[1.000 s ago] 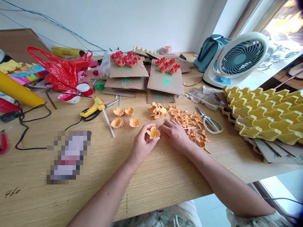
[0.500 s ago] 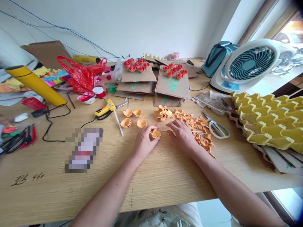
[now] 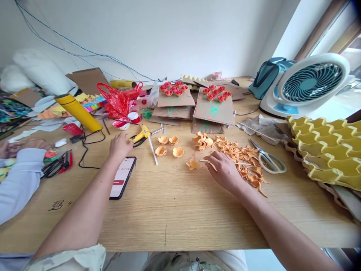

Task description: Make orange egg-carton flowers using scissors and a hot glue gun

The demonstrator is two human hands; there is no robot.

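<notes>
Holding a stick (image 3: 243,163) in a narrow pinch, the right hand (image 3: 222,167) is rested near the flower (image 3: 193,164). The flower, held by the left hand (image 3: 121,146) half a second ago, has been let go and is now left lying on the table (image 3: 158,218), just beside the stick's tip. The left hand has been carried across to the handle of the glue gun (image 3: 143,132); whether the handle is gripped cannot be told. By this, shaping of the flower seems to have been interrupted for the gun. Beyond the flower, four cups (image 3: 161,151) are set out; to the right, scraps (image 3: 239,152) are heaped, flanked by scissors (image 3: 270,162). The phone (image 3: 121,180) is partly covered by the left arm (image 3: 87,207).
</notes>
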